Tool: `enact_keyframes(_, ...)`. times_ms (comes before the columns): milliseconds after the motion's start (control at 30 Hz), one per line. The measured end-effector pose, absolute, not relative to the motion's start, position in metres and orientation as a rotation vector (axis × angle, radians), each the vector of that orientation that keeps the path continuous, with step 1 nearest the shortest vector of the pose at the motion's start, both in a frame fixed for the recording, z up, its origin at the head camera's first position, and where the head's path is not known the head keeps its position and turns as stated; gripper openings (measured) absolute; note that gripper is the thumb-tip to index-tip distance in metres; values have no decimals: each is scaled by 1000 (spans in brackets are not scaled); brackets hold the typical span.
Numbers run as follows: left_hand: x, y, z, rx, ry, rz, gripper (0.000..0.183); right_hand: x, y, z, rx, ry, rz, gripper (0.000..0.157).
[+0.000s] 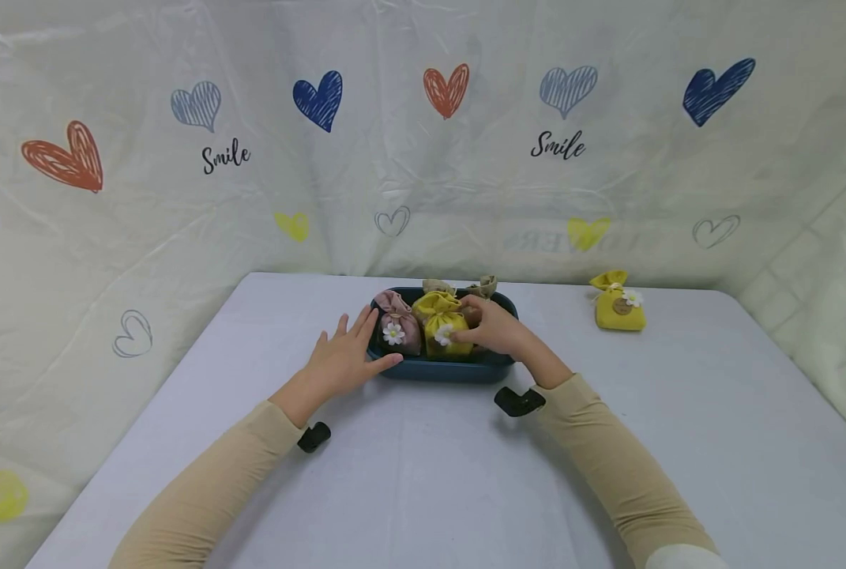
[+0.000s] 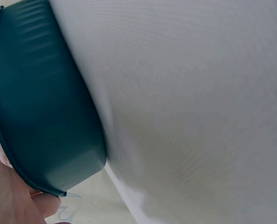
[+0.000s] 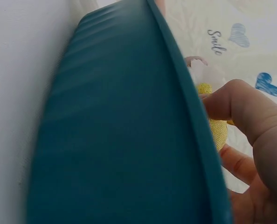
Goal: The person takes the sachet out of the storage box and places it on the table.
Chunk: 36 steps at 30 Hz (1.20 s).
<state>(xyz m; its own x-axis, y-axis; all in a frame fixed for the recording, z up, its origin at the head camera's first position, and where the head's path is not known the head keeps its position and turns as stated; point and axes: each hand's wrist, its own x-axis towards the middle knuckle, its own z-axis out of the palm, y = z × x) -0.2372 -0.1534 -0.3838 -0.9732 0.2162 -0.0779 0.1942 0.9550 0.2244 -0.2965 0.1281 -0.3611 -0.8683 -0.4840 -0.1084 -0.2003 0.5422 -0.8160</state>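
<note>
A dark teal tub [image 1: 444,371] stands on the table with drawstring pouches inside. At its left end my left hand [image 1: 337,363] rests with fingers spread, thumb near the front rim; the left wrist view shows fingertips at the tub's rim [image 2: 10,163]. My right hand [image 1: 497,325] reaches over the right part of the tub and holds a yellow pouch [image 1: 437,310] with a white flower between thumb and fingers. The right wrist view shows part of this yellow pouch [image 3: 218,134] beyond the rim. Left of it sits a pink pouch [image 1: 410,338], also with a flower.
Tied tops of brownish pouches [image 1: 484,286] show at the back of the tub. Another yellow pouch [image 1: 620,318] with a flower and round label stands on the white-covered table [image 1: 408,474] at the back right. Behind hangs a pale curtain [image 1: 366,174] with printed hearts.
</note>
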Motion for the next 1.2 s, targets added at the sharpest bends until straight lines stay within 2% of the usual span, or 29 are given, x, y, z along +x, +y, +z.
enact_keyframes(300,-236,-154,-384,314,3002,316,104,-292,138,-350,-528,2355,-1374,55)
enact_keyframes(800,-236,-154,-382,318,3000,322,104,-289,154,-339,-506,2343,-1408,77)
enact_keyframes(1200,-236,-153,-381,314,2999,316,104,-277,167,-340,-499,2373,-1459,77)
